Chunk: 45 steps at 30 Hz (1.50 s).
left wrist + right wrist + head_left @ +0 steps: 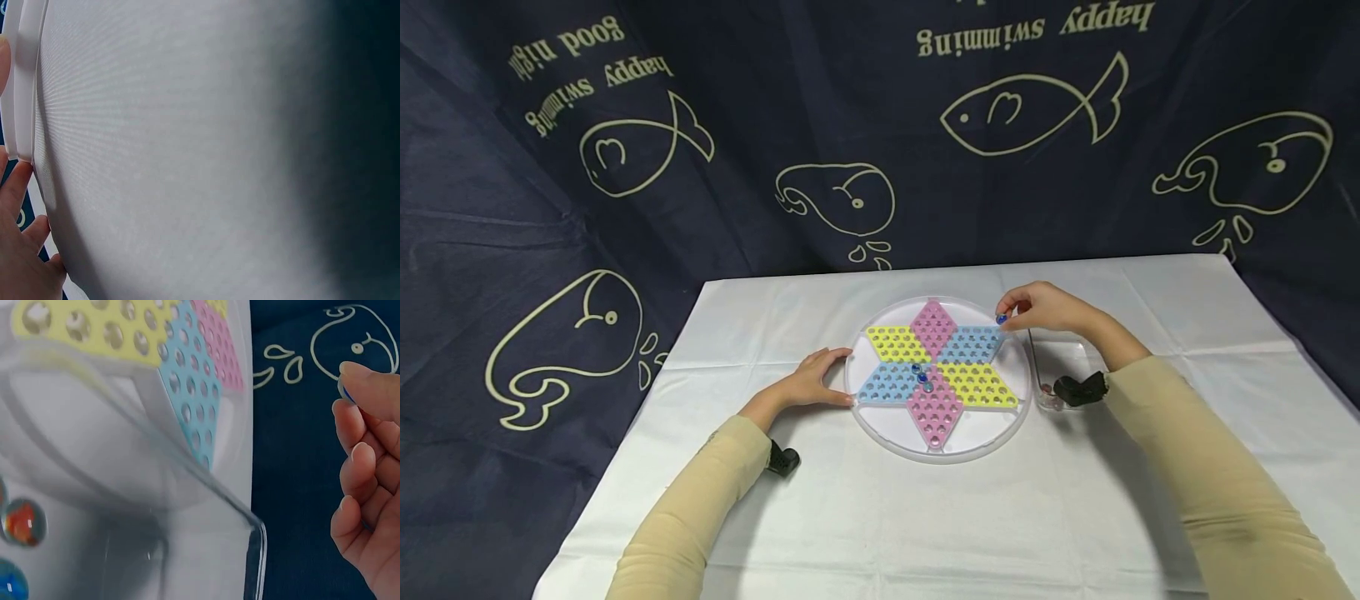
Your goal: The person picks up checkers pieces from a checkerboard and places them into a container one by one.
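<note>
A round white Chinese checkers board (880, 433) with a pink, yellow and blue star lies on the table. Three marbles (922, 377) sit in a short row near its centre, left of the middle. My left hand (808, 382) rests at the board's left rim, thumb and fingers spread along it; the left wrist view catches some fingers (14, 194) against the rim. Over the far right blue section, my right hand (1043, 307) pinches a blue marble (1002, 319) between thumb and forefinger. In the right wrist view the marble (345, 392) is mostly covered by the fingertips, the other fingers curled.
A clear plastic box (1078, 340) stands right beside the board, under my right forearm, with a few marbles (24, 522) inside. White cloth (1000, 525) covers the table. Behind it hangs a dark blue curtain (737, 225) with fish and whale drawings.
</note>
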Motion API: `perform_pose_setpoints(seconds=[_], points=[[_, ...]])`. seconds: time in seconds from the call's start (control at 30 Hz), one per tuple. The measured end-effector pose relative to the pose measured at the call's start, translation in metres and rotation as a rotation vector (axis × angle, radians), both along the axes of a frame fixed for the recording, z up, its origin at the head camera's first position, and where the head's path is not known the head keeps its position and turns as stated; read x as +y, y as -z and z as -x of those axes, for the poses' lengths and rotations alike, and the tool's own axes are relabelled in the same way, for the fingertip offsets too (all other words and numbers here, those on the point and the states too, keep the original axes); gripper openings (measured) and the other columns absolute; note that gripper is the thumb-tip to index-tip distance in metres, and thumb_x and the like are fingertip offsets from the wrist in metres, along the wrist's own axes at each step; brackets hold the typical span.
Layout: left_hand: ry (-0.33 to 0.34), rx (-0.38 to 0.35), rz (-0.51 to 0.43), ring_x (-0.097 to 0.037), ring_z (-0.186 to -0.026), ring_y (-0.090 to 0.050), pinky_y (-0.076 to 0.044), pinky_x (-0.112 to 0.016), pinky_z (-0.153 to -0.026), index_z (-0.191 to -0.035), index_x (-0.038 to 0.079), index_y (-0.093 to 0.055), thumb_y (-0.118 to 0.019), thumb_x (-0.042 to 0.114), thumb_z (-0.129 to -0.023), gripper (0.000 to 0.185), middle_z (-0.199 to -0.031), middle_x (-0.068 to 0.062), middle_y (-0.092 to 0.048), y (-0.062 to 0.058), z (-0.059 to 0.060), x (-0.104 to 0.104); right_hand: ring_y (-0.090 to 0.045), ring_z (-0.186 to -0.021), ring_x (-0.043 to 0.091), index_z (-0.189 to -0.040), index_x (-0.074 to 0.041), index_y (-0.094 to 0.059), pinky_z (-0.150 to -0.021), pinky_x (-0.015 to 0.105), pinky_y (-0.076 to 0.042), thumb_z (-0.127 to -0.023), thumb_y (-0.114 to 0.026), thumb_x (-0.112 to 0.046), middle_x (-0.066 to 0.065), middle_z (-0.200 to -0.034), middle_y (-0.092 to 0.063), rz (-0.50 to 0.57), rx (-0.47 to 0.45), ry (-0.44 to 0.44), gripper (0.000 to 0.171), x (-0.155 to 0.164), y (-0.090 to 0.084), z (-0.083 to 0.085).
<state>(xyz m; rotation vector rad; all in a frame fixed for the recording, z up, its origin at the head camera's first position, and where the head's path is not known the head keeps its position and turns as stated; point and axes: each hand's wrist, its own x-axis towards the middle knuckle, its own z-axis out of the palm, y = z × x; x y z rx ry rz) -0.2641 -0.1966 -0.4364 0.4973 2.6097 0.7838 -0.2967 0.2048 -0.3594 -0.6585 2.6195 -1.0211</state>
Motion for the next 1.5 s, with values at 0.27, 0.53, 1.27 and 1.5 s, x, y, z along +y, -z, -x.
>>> perform_pose_setpoints(seconds=[0.27,0.53,1.27,1.5], points=[[0.002,0.005,-0.001,-0.035,-0.139,-0.007,-0.013,-0.056,-0.109,-0.141,0.018,-0.03,-0.075,0.042,-0.071,0.086,-0.15,-0.016,-0.02,-0.001,-0.001,0.0,-0.049,-0.073,0.015,-0.099,0.0,-0.064,-0.061,0.023,-0.044,-0.08,-0.069,-0.014,0.004,-0.085,-0.061,-0.011,0.022,0.038,0.024,0.017,-0.003,-0.001],[0.003,0.002,0.001,-0.035,-0.139,-0.006,-0.012,-0.055,-0.11,-0.141,0.018,-0.03,-0.075,0.04,-0.072,0.085,-0.15,-0.016,-0.02,-0.001,-0.001,0.0,-0.047,-0.073,0.012,-0.101,0.002,-0.063,-0.061,0.023,-0.043,-0.081,-0.068,-0.014,0.004,-0.085,-0.06,-0.012,0.035,0.056,0.026,0.033,-0.005,-0.004],[0.003,0.006,0.002,-0.035,-0.139,-0.006,-0.012,-0.054,-0.11,-0.141,0.018,-0.03,-0.074,0.039,-0.073,0.085,-0.15,-0.016,-0.019,-0.003,-0.001,0.001,-0.048,-0.074,0.009,-0.108,0.004,-0.058,-0.064,0.026,-0.045,-0.085,-0.064,-0.015,0.002,-0.088,-0.057,-0.022,-0.038,0.143,0.03,0.073,0.003,-0.012],[0.006,0.007,0.002,-0.035,-0.139,-0.006,-0.012,-0.054,-0.11,-0.141,0.018,-0.03,-0.074,0.04,-0.072,0.085,-0.15,-0.016,-0.019,-0.002,-0.001,0.001,-0.047,-0.074,0.011,-0.108,0.002,-0.058,-0.065,0.03,-0.045,-0.086,-0.064,-0.02,0.004,-0.088,-0.056,-0.033,-0.053,0.166,0.032,0.078,0.004,-0.015]])
